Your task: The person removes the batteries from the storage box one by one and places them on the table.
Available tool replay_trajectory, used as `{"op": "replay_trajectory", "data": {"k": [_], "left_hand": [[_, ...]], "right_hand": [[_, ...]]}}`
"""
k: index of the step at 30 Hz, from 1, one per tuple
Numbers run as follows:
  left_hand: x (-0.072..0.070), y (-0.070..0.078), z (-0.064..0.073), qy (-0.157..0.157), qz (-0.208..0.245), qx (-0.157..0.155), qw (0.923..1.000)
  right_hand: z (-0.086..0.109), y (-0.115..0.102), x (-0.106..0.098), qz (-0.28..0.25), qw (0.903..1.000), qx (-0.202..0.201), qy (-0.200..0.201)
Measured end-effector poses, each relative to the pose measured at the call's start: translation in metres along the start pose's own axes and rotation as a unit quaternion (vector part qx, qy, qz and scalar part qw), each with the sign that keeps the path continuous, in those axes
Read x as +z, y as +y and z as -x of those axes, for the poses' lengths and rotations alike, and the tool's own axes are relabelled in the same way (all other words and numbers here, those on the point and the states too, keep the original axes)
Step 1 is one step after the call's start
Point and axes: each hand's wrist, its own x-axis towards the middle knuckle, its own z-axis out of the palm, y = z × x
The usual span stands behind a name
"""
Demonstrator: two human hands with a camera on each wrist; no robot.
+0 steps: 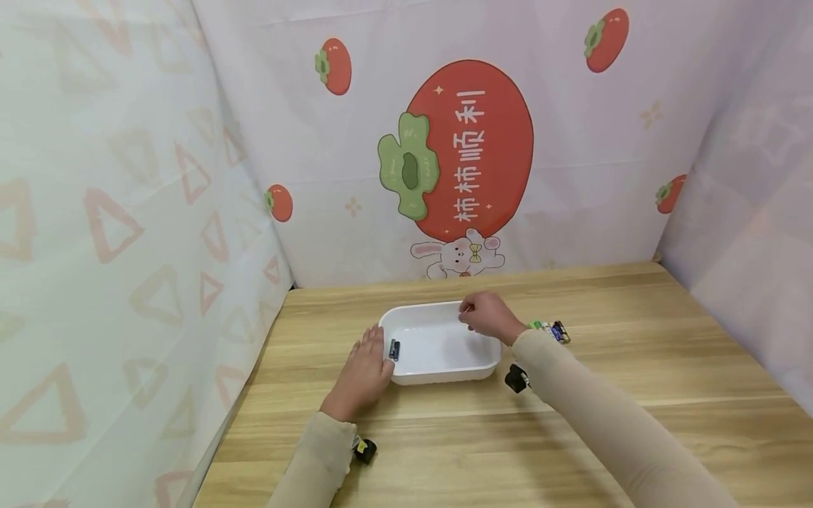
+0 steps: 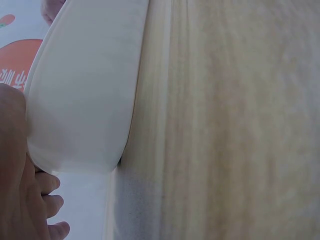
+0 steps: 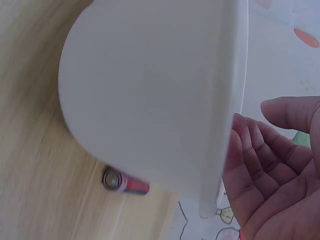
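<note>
A white rectangular tray [image 1: 438,375] stands on the wooden table. Two dark batteries [image 1: 394,351] lie side by side inside it at the left end. My left hand [image 1: 365,370] holds that end; the left wrist view shows fingers [image 2: 47,205] bent down outside the end wall. Over the tray's right part is my right hand [image 1: 489,315]. In the right wrist view its thumb stands apart from the half-bent fingers [image 3: 262,155], with nothing visible between them; the rim partly hides the fingertips. A red battery [image 3: 125,181] lies on the table outside the tray.
A group of several batteries [image 1: 551,330], green, white and dark blue, lies right of the tray, partly behind my right forearm. Printed cloth walls [image 1: 343,233] bound the table [image 1: 457,444] at the back and both sides. Each wrist carries a small black camera.
</note>
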Motion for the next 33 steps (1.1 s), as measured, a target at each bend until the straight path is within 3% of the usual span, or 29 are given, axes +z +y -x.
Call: {"op": "replay_trajectory", "data": {"k": [17, 26, 33], "left_hand": [[0.002, 0.000, -0.001, 0.016, 0.007, 0.009, 0.9998], [0.003, -0.001, -0.002, -0.004, 0.000, -0.010, 0.9999], [0.004, -0.001, -0.003, 0.002, 0.005, -0.005, 1.0000]], "right_hand": [[-0.008, -0.021, 0.036, -0.004, 0.9995, -0.027, -0.015], [-0.013, -0.031, 0.054, -0.018, 0.9991, -0.012, -0.037], [-0.019, -0.034, 0.067, -0.047, 0.9976, -0.023, -0.045]]}}
